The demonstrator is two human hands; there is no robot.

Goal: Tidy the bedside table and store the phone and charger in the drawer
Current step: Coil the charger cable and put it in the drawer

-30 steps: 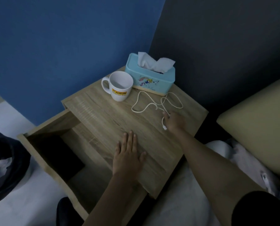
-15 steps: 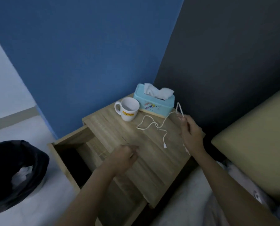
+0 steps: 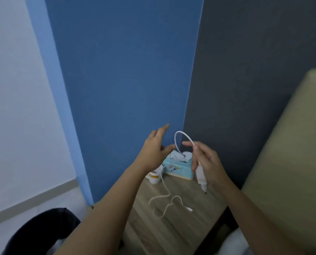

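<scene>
My right hand (image 3: 207,162) is raised above the wooden bedside table (image 3: 173,229) and grips the white charger plug (image 3: 201,176), prongs pointing down. Its white cable (image 3: 165,201) arcs up over my fingers, drops past the tissue box and trails in loops on the tabletop, ending in a small connector (image 3: 190,209). My left hand (image 3: 154,153) hovers just left of the cable arc, fingers spread, holding nothing. The drawer and the phone are hidden from view behind my left arm.
A light blue tissue box (image 3: 178,167) and a white mug (image 3: 155,176) stand at the back of the table against the blue wall. A dark bin (image 3: 41,230) sits on the floor at lower left. A beige headboard (image 3: 289,162) rises at right.
My right hand lifted the charger plug off the table, pulling the cable upward. My left hand left the tabletop and rose beside it. The view tilted up, losing the open drawer.
</scene>
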